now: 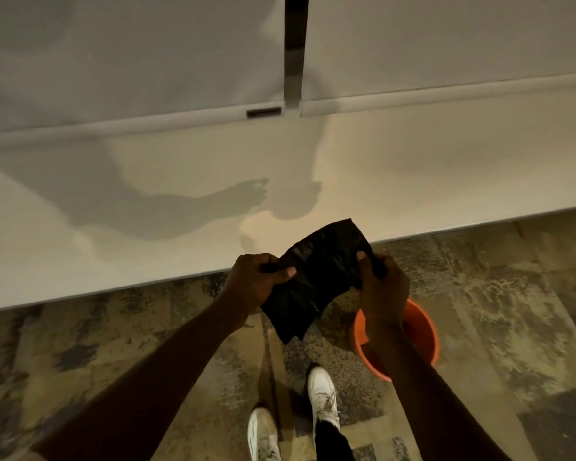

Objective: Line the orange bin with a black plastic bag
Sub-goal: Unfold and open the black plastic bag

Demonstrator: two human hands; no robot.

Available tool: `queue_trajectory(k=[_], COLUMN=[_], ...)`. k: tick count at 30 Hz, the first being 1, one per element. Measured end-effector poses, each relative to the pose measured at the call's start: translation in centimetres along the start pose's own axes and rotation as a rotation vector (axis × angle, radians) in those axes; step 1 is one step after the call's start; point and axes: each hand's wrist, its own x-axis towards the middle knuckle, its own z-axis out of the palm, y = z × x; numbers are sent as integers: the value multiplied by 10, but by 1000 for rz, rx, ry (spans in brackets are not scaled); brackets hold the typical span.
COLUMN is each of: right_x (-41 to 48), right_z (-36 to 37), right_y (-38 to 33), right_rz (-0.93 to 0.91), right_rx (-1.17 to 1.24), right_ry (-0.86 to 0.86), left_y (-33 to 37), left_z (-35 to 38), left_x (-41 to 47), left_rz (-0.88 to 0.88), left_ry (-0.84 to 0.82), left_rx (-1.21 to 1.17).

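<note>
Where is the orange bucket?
In the head view, the orange bin sits on the floor at lower right, partly hidden behind the right hand and its forearm.

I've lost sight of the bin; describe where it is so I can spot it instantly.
Start at the white table edge and drop to the patterned floor. The orange bin stands there, beneath the right hand, right of the white shoes. It is round, open, unlined, the only orange thing.

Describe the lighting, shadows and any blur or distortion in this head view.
Head view: dim, warm light; the arms cast hard shadows onto the white table beyond the hands; the wide lens bends the table edge and wall rails; the patterned floor smears at the edges; the left hand, right hand, black bag and orange bin stay fairly sharp, though the bag's folds are lost in darkness.
</note>
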Motion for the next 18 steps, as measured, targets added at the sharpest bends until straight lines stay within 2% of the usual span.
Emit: queue_trajectory(k=[4, 5, 8, 13, 18], right_x=[-12, -20, -49, -114, -149], right_z=[-21, -26, -41, -60, -75], right_y=[-28, -38, -57, -106, -129], right_rz=[167, 173, 13, -336, -432], right_rx=[160, 136, -76, 21, -44], right_ry=[11, 31, -12, -217, -317], left_y=[19, 26, 45, 72, 98], left_z=[-12, -15, -14, -6, -1], left_x=[-25, -33, -53, -86, -115], left_rz=[-12, -1, 10, 11, -20], left_ry=[-44, -39, -9, 66, 121], left_rx=[-70, -74, -108, -192, -241])
